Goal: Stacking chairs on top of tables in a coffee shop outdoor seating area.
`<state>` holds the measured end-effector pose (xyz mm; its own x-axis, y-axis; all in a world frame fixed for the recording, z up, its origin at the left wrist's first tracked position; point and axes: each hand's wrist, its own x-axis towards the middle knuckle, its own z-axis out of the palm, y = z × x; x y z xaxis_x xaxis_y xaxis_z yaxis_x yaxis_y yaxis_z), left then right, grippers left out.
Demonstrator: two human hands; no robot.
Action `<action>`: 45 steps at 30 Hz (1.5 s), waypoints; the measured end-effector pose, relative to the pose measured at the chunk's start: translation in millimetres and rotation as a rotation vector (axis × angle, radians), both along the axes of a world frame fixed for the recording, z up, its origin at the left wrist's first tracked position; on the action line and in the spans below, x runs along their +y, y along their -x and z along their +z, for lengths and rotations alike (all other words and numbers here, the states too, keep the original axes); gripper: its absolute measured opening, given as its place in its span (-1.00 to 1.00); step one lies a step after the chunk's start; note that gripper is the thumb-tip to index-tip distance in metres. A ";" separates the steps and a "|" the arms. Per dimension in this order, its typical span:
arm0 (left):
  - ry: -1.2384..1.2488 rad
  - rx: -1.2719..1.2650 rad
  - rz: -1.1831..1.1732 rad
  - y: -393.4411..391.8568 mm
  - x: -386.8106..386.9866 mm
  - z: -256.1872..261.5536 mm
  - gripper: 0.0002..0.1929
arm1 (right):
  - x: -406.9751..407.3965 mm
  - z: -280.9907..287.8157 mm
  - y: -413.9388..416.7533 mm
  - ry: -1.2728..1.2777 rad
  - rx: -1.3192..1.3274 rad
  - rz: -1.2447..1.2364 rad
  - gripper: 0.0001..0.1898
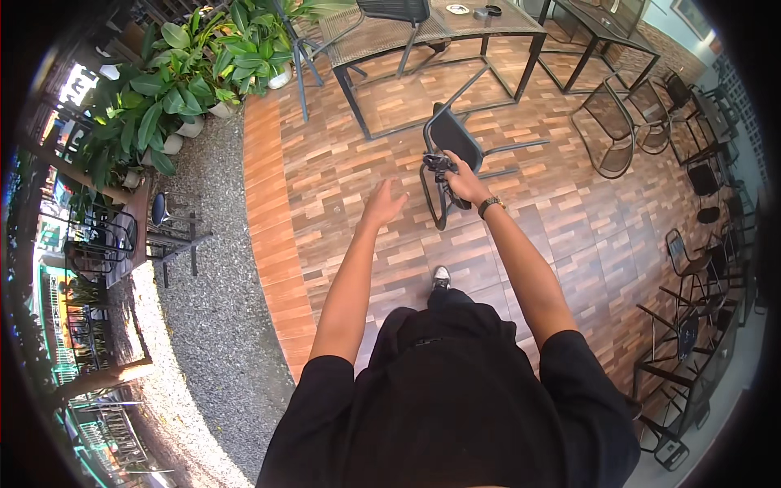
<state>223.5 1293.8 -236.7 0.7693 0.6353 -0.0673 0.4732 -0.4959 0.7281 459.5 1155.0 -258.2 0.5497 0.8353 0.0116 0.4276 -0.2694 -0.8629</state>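
My right hand point(465, 180) grips a dark, crumpled bundle point(436, 163), perhaps a cloth; its exact kind is unclear. Right behind that hand is a dark metal-framed chair point(456, 139), lying tipped with two legs pointing right across the wood-patterned tile floor point(348, 177). The hand and bundle hide part of its frame, and I cannot tell whether they touch it. To the left, my left hand point(383, 204) hovers over the floor, fingers spread and holding nothing.
Ahead stands a metal-framed table point(390, 46) with an ashtray point(457, 9) on it. More chairs point(604, 122) line the right side. Potted plants point(165, 104) and a gravel strip point(213, 293) border the floor's left edge. My shoe point(441, 277) is below my hands.
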 end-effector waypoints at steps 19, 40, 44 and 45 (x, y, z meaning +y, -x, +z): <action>0.023 0.103 0.129 -20.8 288.7 -12.3 -0.28 | 299.3 27.7 -23.6 0.015 0.272 0.003 -0.33; 0.176 0.034 -0.196 -162.5 518.4 -15.1 -0.34 | 493.7 14.4 -129.7 -0.170 0.464 -0.287 -0.36; 0.047 -0.006 -0.265 -204.4 560.0 -9.2 -0.35 | 531.6 23.1 -163.5 -0.115 0.413 -0.412 -0.36; 0.048 -0.015 -0.296 -224.6 564.3 -1.7 -0.35 | 533.8 10.0 -185.0 -0.148 0.393 -0.395 -0.36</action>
<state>448.1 1858.1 -238.3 0.9219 0.3794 -0.0785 0.3017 -0.5759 0.7598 644.5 1688.8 -248.1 0.8065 0.5704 -0.1556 -0.0416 -0.2077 -0.9773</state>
